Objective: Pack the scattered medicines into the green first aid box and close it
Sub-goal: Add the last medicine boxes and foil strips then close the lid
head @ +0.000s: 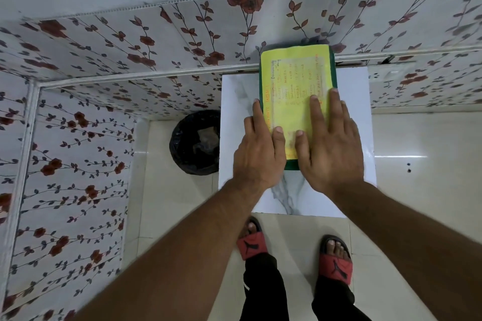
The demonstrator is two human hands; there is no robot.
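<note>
Your green first aid box (pixel 333 65) lies shut on the white marble-patterned table (pixel 234 122), its far end at 12 o'clock against the flowered wall (pixel 130 41) and its near end toward you at 6 o'clock. A yellow sheet (pixel 294 81) with handwritten lines covers almost the whole lid, so only a thin green border shows along the right side and at the near end. Your left hand (pixel 257 161) rests at the box's 7 o'clock corner, fingers spread flat: the thumb lies on the yellow sheet, and the index finger runs up along the box's left edge toward 11 o'clock. Your right hand (pixel 332 148) lies flat at the 5 o'clock corner, palm down and fingers extended toward 12 o'clock across the right half of the sheet. Neither hand grips anything; both press open on the lid. The table's bare top shows to the left of the box and below your wrists, where grey veining runs across it. At 9 o'clock from the box, on the pale tiled floor (pixel 404 190), stands a round bin with a black liner (pixel 194 143). At 6 o'clock, under your forearms, your feet in red-and-black slippers (pixel 335 266) stand on the tiles.
</note>
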